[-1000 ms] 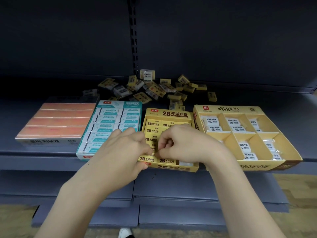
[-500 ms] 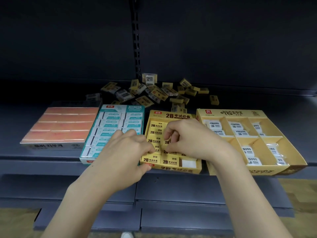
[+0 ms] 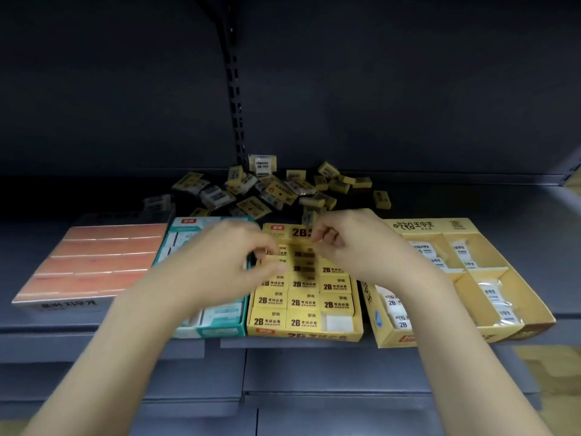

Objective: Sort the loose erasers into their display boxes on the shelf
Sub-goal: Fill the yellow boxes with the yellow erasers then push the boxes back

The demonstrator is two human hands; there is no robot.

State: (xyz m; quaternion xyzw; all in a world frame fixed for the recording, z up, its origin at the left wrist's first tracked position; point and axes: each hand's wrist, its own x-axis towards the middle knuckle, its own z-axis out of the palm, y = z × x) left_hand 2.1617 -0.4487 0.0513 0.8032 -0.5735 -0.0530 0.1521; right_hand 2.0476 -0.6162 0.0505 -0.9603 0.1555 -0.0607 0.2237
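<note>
From the head view, my left hand [image 3: 232,262] and right hand [image 3: 349,243] hover curled over the 2B box [image 3: 303,305], blurred; I cannot tell what they pinch. It looks nearly full, but the pile [image 3: 276,190] behind remains unsorted.

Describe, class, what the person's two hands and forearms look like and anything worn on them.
Both forearms are bare as far as the picture shows; no sleeve, watch or bracelet is visible. The left hand is motion-blurred. The right hand shows no glove or clear ring. Nails are too small to judge.
</note>
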